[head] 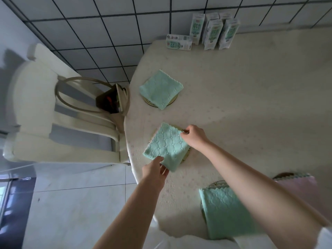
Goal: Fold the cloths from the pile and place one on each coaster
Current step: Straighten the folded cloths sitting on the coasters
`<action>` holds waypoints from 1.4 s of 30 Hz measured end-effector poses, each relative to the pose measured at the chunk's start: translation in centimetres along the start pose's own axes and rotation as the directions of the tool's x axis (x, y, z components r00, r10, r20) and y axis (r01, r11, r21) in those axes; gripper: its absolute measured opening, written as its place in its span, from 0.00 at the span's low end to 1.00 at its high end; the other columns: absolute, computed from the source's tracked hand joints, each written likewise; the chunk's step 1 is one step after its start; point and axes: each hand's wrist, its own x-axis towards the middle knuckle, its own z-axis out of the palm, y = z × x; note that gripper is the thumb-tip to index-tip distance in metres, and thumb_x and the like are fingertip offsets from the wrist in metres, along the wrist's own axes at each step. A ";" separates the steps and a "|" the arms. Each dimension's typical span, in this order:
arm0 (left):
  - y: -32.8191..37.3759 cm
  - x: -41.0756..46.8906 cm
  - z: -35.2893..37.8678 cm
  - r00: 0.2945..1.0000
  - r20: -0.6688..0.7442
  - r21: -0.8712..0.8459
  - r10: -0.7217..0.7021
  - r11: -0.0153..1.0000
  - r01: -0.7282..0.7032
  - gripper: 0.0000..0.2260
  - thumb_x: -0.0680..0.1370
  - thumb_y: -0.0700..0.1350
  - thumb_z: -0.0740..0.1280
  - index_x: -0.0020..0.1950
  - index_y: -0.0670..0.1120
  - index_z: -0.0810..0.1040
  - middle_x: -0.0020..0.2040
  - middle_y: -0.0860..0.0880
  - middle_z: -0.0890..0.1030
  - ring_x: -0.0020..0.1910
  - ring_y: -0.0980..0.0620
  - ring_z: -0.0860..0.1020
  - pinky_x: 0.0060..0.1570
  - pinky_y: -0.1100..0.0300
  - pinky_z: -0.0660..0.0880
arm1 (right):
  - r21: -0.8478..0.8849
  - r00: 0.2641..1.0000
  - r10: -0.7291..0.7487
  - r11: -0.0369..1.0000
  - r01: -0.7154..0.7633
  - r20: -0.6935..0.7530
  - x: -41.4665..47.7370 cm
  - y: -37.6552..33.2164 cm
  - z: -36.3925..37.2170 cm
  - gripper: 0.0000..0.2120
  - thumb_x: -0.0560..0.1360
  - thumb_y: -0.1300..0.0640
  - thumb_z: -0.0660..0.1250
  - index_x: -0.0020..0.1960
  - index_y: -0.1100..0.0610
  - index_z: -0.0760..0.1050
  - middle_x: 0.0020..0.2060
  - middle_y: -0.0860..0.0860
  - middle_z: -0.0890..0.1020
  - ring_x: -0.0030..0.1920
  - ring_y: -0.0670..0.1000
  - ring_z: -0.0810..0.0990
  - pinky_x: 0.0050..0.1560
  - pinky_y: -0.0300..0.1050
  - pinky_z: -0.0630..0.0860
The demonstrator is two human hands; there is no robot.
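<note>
Head view: the folded green cloth lies over a coaster right by the left edge of the desk. The left hand pinches its near corner and the right hand pinches the far-right corner, so both hands are clamped on it. Looks like the placing step, just squaring it up. The far green cloth, near green cloth and pink cloth seem to sit on coasters too. Next, I'd guess: let go with both hands and check for a bare coaster. No pile in sight.
</note>
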 end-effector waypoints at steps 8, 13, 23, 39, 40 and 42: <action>0.0 1.0 -0.5 0.999 -0.047 0.108 0.005 0.994 0.000 0.06 0.72 0.37 0.71 0.39 0.40 0.75 0.36 0.45 0.73 0.35 0.51 0.72 0.36 0.62 0.73 | 0.238 0.989 0.037 0.969 -0.070 0.140 -0.3 0.7 -0.4 0.13 0.70 0.54 0.65 0.33 0.52 0.61 0.28 0.49 0.62 0.33 0.50 0.62 0.34 0.45 0.55; 0.3 1.2 -0.8 0.979 0.031 0.227 0.202 0.952 -0.203 0.02 0.74 0.37 0.68 0.46 0.39 0.76 0.46 0.42 0.80 0.46 0.47 0.78 0.52 0.54 0.77 | 0.376 0.991 0.024 0.924 -0.072 0.129 -0.9 1.5 -0.5 0.05 0.72 0.57 0.66 0.47 0.54 0.74 0.36 0.48 0.73 0.36 0.48 0.71 0.36 0.40 0.65; 4.6 2.7 0.5 0.885 0.087 0.589 0.458 0.693 -0.416 0.12 0.75 0.42 0.69 0.57 0.46 0.75 0.52 0.47 0.80 0.52 0.45 0.79 0.52 0.46 0.78 | 0.485 0.993 0.102 0.873 -0.061 -0.060 -3.9 4.4 2.3 0.09 0.72 0.59 0.71 0.51 0.58 0.75 0.42 0.48 0.80 0.42 0.47 0.79 0.38 0.30 0.71; 7.5 3.9 1.0 0.755 0.111 0.779 0.646 0.415 -0.470 0.06 0.75 0.45 0.65 0.51 0.47 0.77 0.44 0.48 0.81 0.43 0.48 0.78 0.39 0.57 0.73 | 0.158 0.976 -0.016 0.986 0.052 -0.217 -0.3 4.8 -0.6 0.08 0.72 0.62 0.66 0.50 0.57 0.78 0.43 0.49 0.82 0.45 0.49 0.80 0.48 0.42 0.77; 8.3 3.9 1.6 0.742 0.124 0.777 0.659 0.401 -0.486 0.06 0.75 0.44 0.64 0.51 0.47 0.77 0.44 0.49 0.80 0.42 0.50 0.77 0.38 0.58 0.72 | 0.144 0.975 -0.027 0.988 0.060 -0.222 0.6 4.4 -1.2 0.08 0.72 0.62 0.65 0.51 0.56 0.78 0.43 0.49 0.82 0.45 0.49 0.80 0.48 0.42 0.76; 9.9 4.0 2.9 0.728 0.141 0.772 0.671 0.386 -0.505 0.07 0.75 0.43 0.63 0.53 0.49 0.76 0.45 0.52 0.79 0.42 0.52 0.76 0.38 0.59 0.72 | 0.109 0.974 -0.062 0.990 0.087 -0.218 2.5 3.2 -2.3 0.09 0.73 0.61 0.64 0.52 0.56 0.78 0.45 0.49 0.82 0.44 0.48 0.79 0.46 0.39 0.74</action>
